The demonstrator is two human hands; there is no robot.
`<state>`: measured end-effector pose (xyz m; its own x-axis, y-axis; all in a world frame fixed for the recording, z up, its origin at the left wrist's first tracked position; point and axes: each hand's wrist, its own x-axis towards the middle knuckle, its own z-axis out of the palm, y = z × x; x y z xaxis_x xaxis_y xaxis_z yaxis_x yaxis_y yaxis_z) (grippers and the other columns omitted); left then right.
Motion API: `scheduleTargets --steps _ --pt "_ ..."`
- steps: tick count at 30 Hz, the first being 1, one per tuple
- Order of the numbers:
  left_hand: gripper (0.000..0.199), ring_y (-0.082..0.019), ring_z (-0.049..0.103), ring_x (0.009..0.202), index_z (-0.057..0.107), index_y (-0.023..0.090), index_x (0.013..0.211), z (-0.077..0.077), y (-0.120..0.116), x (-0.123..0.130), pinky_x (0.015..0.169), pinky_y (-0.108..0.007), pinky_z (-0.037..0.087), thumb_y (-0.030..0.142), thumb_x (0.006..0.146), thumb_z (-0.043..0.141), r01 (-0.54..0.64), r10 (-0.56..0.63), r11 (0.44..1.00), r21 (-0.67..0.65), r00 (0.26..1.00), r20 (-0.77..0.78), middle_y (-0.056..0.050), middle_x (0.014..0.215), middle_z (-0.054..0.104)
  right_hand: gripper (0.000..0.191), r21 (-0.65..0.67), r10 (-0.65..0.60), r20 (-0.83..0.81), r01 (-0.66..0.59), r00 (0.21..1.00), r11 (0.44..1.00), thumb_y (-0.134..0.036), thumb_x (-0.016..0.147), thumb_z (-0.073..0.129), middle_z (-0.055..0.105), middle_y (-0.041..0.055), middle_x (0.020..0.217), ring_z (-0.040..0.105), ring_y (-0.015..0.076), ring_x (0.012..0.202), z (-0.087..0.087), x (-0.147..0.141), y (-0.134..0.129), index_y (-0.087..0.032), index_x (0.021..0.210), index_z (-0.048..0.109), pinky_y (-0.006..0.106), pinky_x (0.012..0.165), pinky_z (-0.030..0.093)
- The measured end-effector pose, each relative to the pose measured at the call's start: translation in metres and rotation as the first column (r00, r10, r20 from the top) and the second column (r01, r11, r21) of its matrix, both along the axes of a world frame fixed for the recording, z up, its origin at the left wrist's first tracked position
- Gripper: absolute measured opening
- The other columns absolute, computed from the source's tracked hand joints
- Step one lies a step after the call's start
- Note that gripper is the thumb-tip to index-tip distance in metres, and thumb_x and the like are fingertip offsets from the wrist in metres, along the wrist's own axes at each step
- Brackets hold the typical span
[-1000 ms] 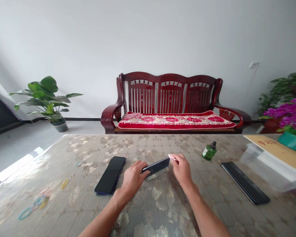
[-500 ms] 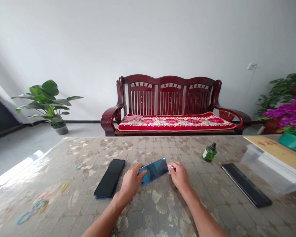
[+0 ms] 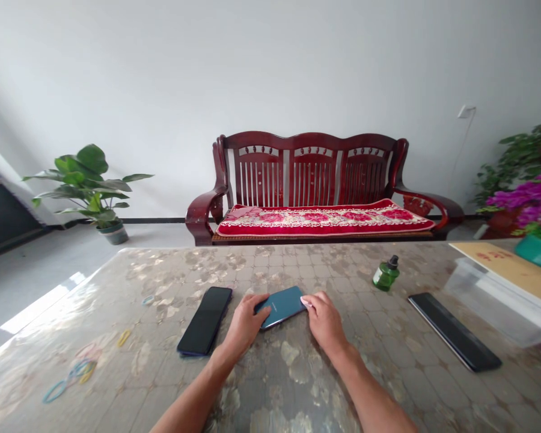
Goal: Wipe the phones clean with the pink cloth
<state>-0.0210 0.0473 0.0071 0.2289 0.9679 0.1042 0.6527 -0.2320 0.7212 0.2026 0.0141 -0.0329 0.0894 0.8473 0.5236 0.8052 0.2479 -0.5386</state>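
A blue smartphone (image 3: pixel 282 305) with its back facing up is held over the middle of the table. My left hand (image 3: pixel 247 319) grips its left end, thumb on top and fingers along the far edge. At the right end, my right hand (image 3: pixel 323 319) pinches a small pale, pinkish-white cloth or tissue (image 3: pixel 305 302) against the phone's edge; most of it is hidden in the fingers. Left of my left hand lies a dark smartphone (image 3: pixel 205 320), screen up. Another black smartphone (image 3: pixel 454 332) lies at the right, beyond my right hand.
A green bottle (image 3: pixel 386 273) with a black cap stands back right. Clear plastic box (image 3: pixel 491 307) and yellow board (image 3: pixel 509 264) sit at the right edge, near purple flowers (image 3: pixel 527 201). Several colored bands (image 3: pixel 74 376) lie left. A wooden bench (image 3: pixel 313 174) stands behind the table (image 3: pixel 279 385).
The blue phone has tilted flatter, so its back now shows more plainly. Both hands still hold their ends, and the view has shifted slightly.
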Motion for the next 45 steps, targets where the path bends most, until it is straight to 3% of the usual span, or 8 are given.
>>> scheduleTargets --steps 4,7,12,16,22,30,40,45 --pt "0.064 -0.027 0.058 0.113 0.063 0.019 0.128 -0.006 -0.004 -0.003 0.098 -0.036 0.046 0.016 0.064 0.074 0.134 -0.134 0.99 -0.033 0.991 0.003 -0.009 0.125 0.059 0.026 0.003 -0.023 0.035 0.023 0.999 1.0 -0.013 0.091 0.048 0.064 0.0042 0.089 0.064 0.0176 0.08 0.0 0.002 0.002 -0.024 0.095 0.071 0.026 0.073 0.05" --pt "0.079 -0.025 0.058 0.11 0.055 0.021 0.136 -0.011 -0.008 -0.004 0.092 -0.033 0.05 0.007 0.06 0.069 0.213 -0.216 0.974 -0.077 0.976 -0.033 -0.01 0.133 0.051 0.027 0.01 -0.046 0.069 0.045 0.997 0.999 -0.012 0.091 0.048 0.064 0.0048 0.088 0.063 0.0189 0.084 0.0 0.004 0.005 -0.025 0.094 0.071 0.027 0.074 0.049" --pt "0.075 -0.017 0.063 0.091 0.055 0.02 0.134 -0.017 -0.018 0.002 0.08 -0.025 0.053 0.001 0.062 0.061 0.297 -0.298 0.947 -0.125 0.955 0.014 -0.009 0.126 0.051 0.027 -0.016 -0.087 0.136 0.09 0.987 0.996 -0.01 0.09 0.05 0.064 0.005 0.09 0.063 0.0195 0.086 0.003 0.006 0.01 -0.025 0.093 0.072 0.028 0.075 0.048" --pt "0.071 -0.011 0.063 0.074 0.053 0.017 0.136 -0.016 -0.032 0.009 0.077 -0.024 0.052 0.001 0.067 0.061 0.232 -0.233 0.959 -0.164 0.972 0.009 -0.011 0.129 0.049 0.026 -0.047 -0.089 0.188 0.1 0.978 0.994 -0.009 0.09 0.051 0.064 0.0051 0.091 0.063 0.0194 0.084 0.007 0.005 0.014 -0.025 0.094 0.071 0.027 0.073 0.047" --pt "0.06 -0.021 0.065 0.098 0.056 0.023 0.134 -0.004 -0.047 0.017 0.086 -0.024 0.048 0.01 0.077 0.066 0.172 -0.195 0.977 -0.124 0.958 -0.208 -0.008 0.121 0.056 0.027 -0.053 -0.061 0.238 0.075 0.969 0.996 -0.008 0.091 0.05 0.064 0.0053 0.092 0.061 0.0189 0.084 0.008 -0.002 0.024 -0.024 0.095 0.071 0.026 0.074 0.046" --pt "0.049 -0.019 0.068 0.095 0.054 0.033 0.134 0.002 -0.061 0.027 0.082 -0.024 0.052 0.023 0.088 0.067 0.188 -0.227 0.973 -0.131 0.873 -0.432 -0.002 0.123 0.056 0.029 -0.157 -0.014 0.179 0.042 0.984 0.987 -0.01 0.092 0.047 0.064 0.0054 0.096 0.06 0.018 0.09 0.012 -0.006 0.033 -0.024 0.096 0.072 0.024 0.078 0.044" --pt "0.06 -0.027 0.059 0.113 0.056 0.032 0.129 0.001 -0.07 0.016 0.097 -0.036 0.05 0.037 0.076 0.084 0.383 -0.354 0.924 0.004 0.857 -0.373 -0.005 0.131 0.055 0.026 -0.176 0.232 0.271 -0.188 0.934 0.966 -0.01 0.094 0.05 0.064 0.0035 0.094 0.058 0.0194 0.094 0.028 -0.013 -0.001 -0.025 0.098 0.07 0.028 0.086 0.045" --pt "0.053 -0.029 0.048 0.128 0.057 0.026 0.126 -0.006 -0.065 0.014 0.109 -0.042 0.041 0.029 0.079 0.081 0.455 -0.397 0.883 0.111 0.853 -0.34 -0.008 0.143 0.048 0.021 -0.166 0.258 0.357 -0.211 0.898 0.963 -0.009 0.092 0.056 0.063 0.0026 0.094 0.058 0.0193 0.093 0.028 -0.016 -0.005 -0.024 0.1 0.068 0.03 0.086 0.045"
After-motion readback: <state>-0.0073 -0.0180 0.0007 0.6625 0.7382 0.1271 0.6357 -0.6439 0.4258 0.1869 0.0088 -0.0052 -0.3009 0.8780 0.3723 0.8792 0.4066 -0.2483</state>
